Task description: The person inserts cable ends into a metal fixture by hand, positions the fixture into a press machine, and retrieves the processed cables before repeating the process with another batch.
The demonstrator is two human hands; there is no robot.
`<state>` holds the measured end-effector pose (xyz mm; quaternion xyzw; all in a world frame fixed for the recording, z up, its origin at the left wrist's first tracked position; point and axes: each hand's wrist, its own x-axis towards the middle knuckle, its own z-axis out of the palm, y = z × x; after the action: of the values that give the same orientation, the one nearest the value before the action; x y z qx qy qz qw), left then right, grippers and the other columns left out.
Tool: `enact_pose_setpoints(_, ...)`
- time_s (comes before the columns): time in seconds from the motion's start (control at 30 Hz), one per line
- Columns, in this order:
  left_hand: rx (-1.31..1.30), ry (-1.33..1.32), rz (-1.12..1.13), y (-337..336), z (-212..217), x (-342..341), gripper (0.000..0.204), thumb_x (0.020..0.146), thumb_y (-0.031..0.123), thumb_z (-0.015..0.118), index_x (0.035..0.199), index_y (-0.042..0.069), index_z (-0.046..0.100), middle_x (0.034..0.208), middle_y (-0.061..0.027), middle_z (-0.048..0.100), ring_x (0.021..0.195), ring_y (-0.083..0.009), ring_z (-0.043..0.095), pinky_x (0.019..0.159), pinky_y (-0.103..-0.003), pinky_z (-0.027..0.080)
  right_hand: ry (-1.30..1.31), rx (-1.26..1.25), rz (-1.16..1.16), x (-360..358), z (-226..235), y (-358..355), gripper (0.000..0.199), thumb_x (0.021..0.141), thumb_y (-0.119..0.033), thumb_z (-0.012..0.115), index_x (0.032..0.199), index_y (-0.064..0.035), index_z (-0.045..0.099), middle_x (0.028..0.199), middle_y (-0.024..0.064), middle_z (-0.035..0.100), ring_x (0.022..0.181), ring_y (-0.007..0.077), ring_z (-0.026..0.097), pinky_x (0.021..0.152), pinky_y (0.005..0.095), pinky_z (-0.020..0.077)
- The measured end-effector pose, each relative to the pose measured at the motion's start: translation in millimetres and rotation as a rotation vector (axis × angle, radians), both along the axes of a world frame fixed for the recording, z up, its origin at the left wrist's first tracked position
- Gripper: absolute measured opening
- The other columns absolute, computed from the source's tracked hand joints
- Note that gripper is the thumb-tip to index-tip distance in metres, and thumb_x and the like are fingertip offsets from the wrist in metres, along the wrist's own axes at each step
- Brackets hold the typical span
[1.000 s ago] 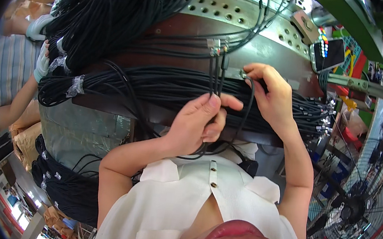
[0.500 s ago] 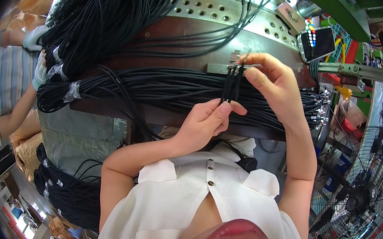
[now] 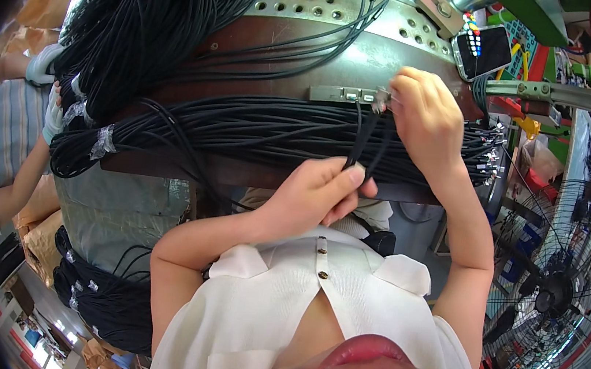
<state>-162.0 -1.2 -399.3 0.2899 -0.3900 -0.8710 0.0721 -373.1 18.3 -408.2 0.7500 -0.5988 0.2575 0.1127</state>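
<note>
My left hand [image 3: 324, 192] is closed around a few thin black cables [image 3: 365, 141] that rise from between thumb and fingers. Small metal connectors [image 3: 381, 99] sit at their upper ends, blurred. Right beside these connectors, my right hand [image 3: 429, 120] has its fingers curled in a pinch; what lies between the fingertips is too blurred to make out. Just left of the connectors, a narrow metal block [image 3: 332, 94] with small slots lies on the brown tabletop [image 3: 269, 37]. One of the cables reaches up to the block's slots.
A long bundle of black cables [image 3: 243, 130] lies across the table's near side, tied with clear wrap. A large cable heap [image 3: 153, 19] stands at left, where a co-worker's gloved hands [image 3: 48, 64] touch it. A phone [image 3: 481, 52] lies far right; a caged fan [image 3: 555, 290] stands at right.
My right hand has curled its fingers and shifted slightly right and up. My left hand has lowered a little with the cables. The metal block's slots now show, no longer covered by cable ends.
</note>
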Motion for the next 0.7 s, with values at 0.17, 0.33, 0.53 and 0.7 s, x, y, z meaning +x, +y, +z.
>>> enact_pose_setpoints(0.17,0.022,-0.030,-0.018,-6,1,-1,0.033,0.104,0.024,0.039,0.102,-0.003,0.057,0.065,-0.0015,0.053,0.055,-0.0051,0.045,0.053,-0.020,0.038,0.028,-0.082,0.027,5,7,2,0.030,0.067,0.007,0.066,0.094,-0.0028,0.059,0.087,0.0075,0.063,0.076,0.0267,0.062,0.071,0.0347,0.0508)
enact_pose_setpoints(0.33,-0.482,-0.028,0.054,-7,-7,3,0.032,0.103,0.023,0.042,0.115,-0.002,0.058,0.075,-0.0024,0.061,0.063,-0.0068,0.054,0.058,-0.020,0.044,-0.153,0.081,0.000,-3,-12,6,0.026,0.074,0.004,0.069,0.098,-0.0024,0.063,0.089,0.0089,0.068,0.079,0.0258,0.067,0.070,0.0342,0.0517)
enact_pose_setpoints(0.53,0.069,0.247,0.024,-21,8,5,0.053,0.104,0.034,0.033,0.116,-0.012,0.055,0.065,-0.0158,0.061,0.053,-0.0167,0.055,0.053,-0.027,0.046,-0.383,0.097,0.053,4,-18,-7,0.013,0.076,-0.009,0.072,0.083,-0.0041,0.061,0.079,0.0062,0.065,0.072,0.0272,0.064,0.064,0.0342,0.0504)
enact_pose_setpoints(0.7,0.182,0.218,-0.071,-13,-7,-4,0.054,0.104,0.036,0.033,0.116,-0.011,0.055,0.064,-0.0125,0.060,0.052,-0.0138,0.054,0.052,-0.025,0.046,-0.411,0.345,-0.002,1,-13,-9,0.014,0.075,-0.010,0.071,0.082,-0.0057,0.060,0.076,0.0082,0.063,0.072,0.0278,0.062,0.060,0.0378,0.0493)
